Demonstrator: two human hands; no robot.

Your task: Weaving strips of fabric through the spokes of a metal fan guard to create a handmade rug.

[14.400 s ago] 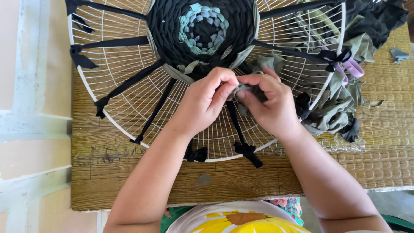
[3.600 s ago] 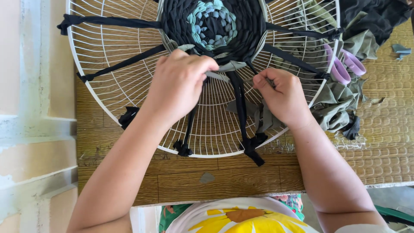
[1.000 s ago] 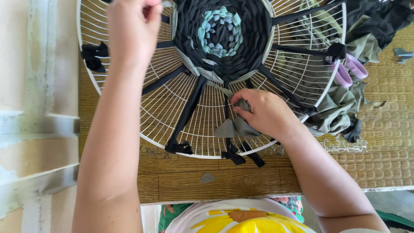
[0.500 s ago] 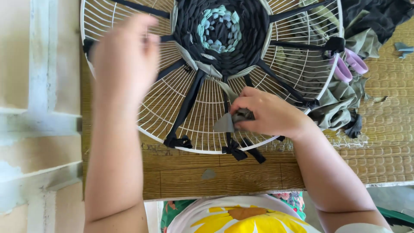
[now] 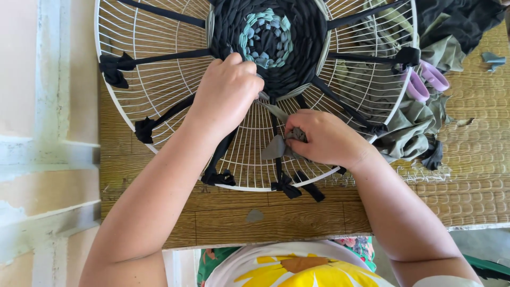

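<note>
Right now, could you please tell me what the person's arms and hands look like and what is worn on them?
Both arms are bare from the hands up to the picture's lower edge: no sleeves, gloves, watch or bracelets. No rings show on the left hand or right hand. The nails that show are short.

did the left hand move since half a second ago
Yes. The left hand has come down and to the right across the white wire fan guard. It was over the guard's left rim and now rests at the edge of the dark woven centre.
</note>
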